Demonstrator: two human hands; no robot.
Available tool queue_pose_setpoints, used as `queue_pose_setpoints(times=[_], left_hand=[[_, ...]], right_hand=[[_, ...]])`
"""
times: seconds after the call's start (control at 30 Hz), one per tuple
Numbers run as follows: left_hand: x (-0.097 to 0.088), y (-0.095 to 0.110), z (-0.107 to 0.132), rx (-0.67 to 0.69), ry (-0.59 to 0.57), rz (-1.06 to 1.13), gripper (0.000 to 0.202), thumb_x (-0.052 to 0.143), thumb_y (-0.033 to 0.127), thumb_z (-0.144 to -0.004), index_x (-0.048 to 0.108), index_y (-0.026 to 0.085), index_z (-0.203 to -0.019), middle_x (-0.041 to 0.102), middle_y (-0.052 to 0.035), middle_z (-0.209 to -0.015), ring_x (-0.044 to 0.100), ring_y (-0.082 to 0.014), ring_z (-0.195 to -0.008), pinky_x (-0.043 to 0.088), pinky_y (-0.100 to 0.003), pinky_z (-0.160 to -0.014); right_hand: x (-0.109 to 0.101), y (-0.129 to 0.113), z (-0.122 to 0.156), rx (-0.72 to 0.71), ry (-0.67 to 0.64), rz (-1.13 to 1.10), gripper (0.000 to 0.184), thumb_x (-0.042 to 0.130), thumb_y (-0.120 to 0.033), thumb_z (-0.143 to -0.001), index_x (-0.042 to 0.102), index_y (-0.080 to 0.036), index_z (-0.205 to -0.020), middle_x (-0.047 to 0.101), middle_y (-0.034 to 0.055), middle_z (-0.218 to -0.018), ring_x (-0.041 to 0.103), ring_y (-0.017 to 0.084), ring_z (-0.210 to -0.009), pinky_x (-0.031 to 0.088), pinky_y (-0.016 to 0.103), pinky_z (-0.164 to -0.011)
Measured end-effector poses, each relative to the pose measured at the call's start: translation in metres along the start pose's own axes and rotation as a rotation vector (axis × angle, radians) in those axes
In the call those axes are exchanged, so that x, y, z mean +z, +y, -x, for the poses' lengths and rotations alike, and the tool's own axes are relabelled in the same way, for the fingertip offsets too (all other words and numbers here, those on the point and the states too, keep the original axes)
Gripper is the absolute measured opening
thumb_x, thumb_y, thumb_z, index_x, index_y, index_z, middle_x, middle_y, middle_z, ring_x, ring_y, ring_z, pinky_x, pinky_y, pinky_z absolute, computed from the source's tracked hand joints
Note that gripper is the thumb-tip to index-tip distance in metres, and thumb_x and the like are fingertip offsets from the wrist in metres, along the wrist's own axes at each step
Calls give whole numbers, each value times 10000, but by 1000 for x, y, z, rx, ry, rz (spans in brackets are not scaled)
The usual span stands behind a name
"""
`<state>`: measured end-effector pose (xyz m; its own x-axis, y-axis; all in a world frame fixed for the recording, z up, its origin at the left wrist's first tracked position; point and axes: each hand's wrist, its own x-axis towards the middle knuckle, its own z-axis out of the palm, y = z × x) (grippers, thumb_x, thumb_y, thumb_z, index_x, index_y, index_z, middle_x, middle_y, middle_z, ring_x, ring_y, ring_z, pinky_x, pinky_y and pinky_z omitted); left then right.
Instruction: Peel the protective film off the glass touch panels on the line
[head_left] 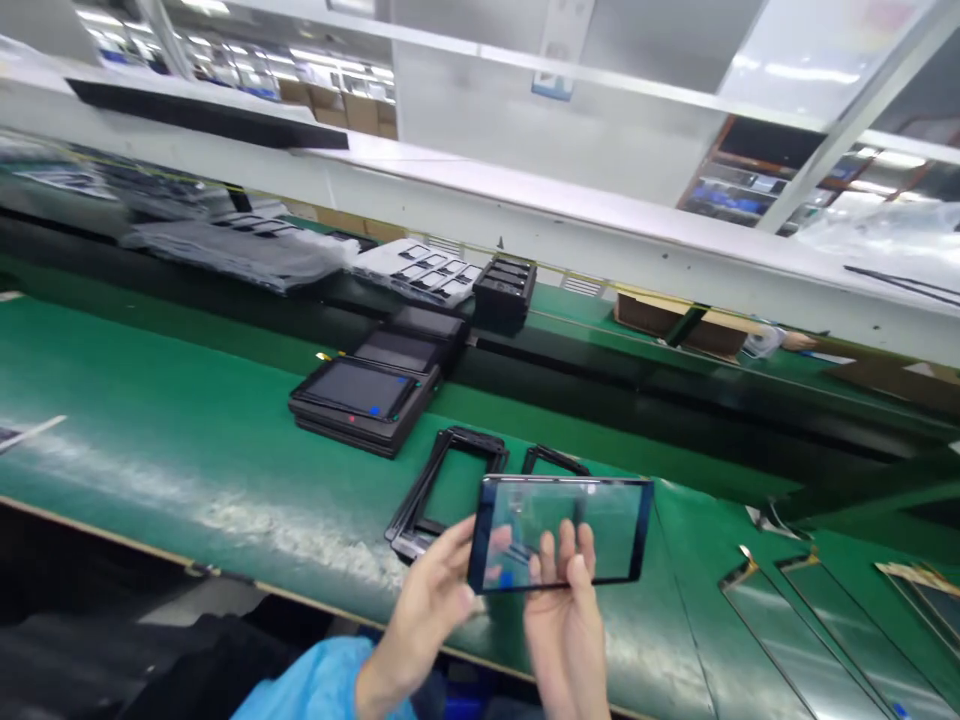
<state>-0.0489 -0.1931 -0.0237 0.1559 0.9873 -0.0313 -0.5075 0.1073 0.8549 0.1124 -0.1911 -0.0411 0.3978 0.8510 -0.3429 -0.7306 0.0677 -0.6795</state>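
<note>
A clear glass touch panel with a black border [645, 530] is held up above the green bench, tilted towards me. My left hand [429, 592] grips its left end, thumb in front and fingers behind. At the lower edge, my right hand [566, 620] has its thumb on the near side, and its fingers show through the glass behind. A blue spot [507, 579] shows at the panel's lower left. Just behind the panel lie stacked black frames [420, 490] and another black frame [559, 458], partly covered by the panel.
Left of the frames, a display screen [356, 388] rests on stacked dark trays [352, 428]. More glass panels [780, 620] with gold flex tails lie at right. Beyond are a black box [506, 285], bagged parts [420, 270] and a white shelf beam [525, 210]. Another person's hand [799, 341] appears far right.
</note>
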Motion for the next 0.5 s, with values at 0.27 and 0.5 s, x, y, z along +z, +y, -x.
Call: queue_pose_setpoints(times=[0.27, 0.5], left_hand=[[-47, 95, -80, 540, 395, -909, 451, 545, 384, -1085, 635, 233, -1500, 705, -89, -1469, 672, -306, -1346, 465, -438, -1218], [-118, 156, -247, 432, 230, -1781, 357, 605, 203, -1061, 660, 153, -1410, 632, -157, -1510, 573, -331, -1417, 424, -588, -1208]], right_hand=[[33, 11, 3, 254, -468, 128, 623, 869, -570, -829, 741, -233, -1336, 722, 184, -1415, 653, 363, -1360, 466, 580, -1155], [-43, -9, -15, 51, -301, 276, 510, 894, -566, -803, 811, -289, -1223, 744, 155, -1389, 665, 394, -1338, 510, 569, -1131]])
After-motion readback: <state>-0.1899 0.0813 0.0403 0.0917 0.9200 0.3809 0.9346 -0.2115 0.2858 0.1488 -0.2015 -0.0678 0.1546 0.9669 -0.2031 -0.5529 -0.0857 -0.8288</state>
